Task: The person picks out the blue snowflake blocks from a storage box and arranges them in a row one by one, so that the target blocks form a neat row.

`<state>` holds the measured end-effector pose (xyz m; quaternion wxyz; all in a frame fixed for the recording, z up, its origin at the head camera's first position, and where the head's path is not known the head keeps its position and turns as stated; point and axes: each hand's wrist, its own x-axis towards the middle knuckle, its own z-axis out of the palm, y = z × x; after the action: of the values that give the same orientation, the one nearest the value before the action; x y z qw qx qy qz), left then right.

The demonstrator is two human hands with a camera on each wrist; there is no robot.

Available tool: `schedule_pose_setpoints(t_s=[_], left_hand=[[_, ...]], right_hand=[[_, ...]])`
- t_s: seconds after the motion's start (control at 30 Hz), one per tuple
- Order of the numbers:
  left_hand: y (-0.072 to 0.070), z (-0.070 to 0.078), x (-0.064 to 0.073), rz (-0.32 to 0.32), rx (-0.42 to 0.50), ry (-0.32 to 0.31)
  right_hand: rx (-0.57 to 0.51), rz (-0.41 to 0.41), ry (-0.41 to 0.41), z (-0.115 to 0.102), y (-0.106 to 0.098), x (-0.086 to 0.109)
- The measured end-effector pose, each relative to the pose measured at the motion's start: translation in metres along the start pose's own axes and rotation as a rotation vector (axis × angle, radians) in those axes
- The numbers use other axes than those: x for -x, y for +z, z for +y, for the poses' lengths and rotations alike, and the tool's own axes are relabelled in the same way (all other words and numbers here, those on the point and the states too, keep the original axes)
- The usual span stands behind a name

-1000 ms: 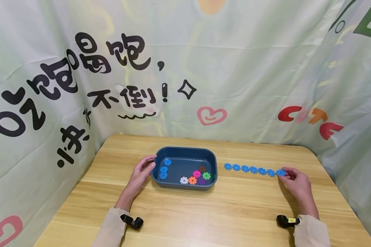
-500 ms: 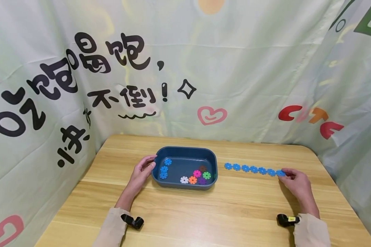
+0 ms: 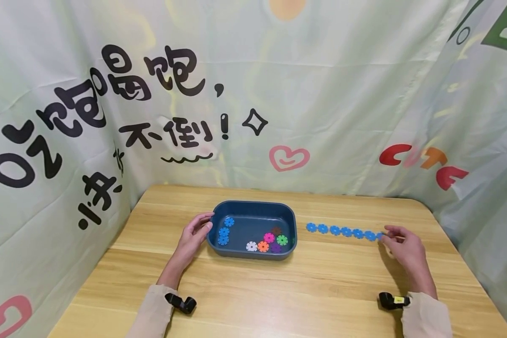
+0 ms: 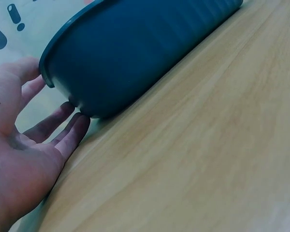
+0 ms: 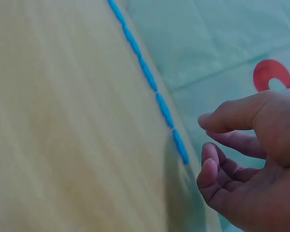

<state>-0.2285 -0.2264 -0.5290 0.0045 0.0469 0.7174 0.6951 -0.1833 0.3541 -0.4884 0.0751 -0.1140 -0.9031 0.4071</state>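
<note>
A row of several blue snowflake discs [image 3: 346,232] lies flat on the wooden table, right of a dark blue tray [image 3: 253,255]. Over the row's right end is my right hand [image 3: 405,248], covering part of the last disc in the head view. The right wrist view shows that hand [image 5: 246,159] with bent fingers, thumb and forefinger parted and nothing between them, just beside the end disc [image 5: 180,146]. My left hand [image 3: 196,234] is at the tray's left end. In the left wrist view its fingers are extended, fingertips against the tray's outer wall [image 4: 121,58] and rim.
Inside the tray, three blue discs [image 3: 223,232] lie at the left, and white [image 3: 251,246], orange [image 3: 263,247], pink [image 3: 269,238], green [image 3: 282,241], purple and brown discs at the right. A printed curtain [image 3: 342,117] borders the table [image 3: 279,295] at back and sides.
My right thumb and fingers have parted from the end disc and shifted slightly, now hiding more of it in the head view. The left hand and the tray stay put.
</note>
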Motion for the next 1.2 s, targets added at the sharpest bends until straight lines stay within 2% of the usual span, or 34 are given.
schedule_pose_setpoints(t_s=[0.17,0.4,0.8,1.2], left_hand=[[0.000,0.001,0.000,-0.004,-0.001,0.003],[0.000,0.001,0.001,-0.003,-0.002,0.013],[-0.001,0.001,0.001,-0.002,-0.010,0.017],[0.000,0.001,0.002,-0.005,-0.028,0.024]], right_hand=[[-0.042,0.010,-0.059,-0.014,0.002,0.002],[-0.066,0.035,-0.160,-0.034,0.014,0.004],[-0.091,-0.014,-0.296,-0.068,0.032,0.010],[-0.128,-0.053,-0.370,-0.100,0.058,0.021]])
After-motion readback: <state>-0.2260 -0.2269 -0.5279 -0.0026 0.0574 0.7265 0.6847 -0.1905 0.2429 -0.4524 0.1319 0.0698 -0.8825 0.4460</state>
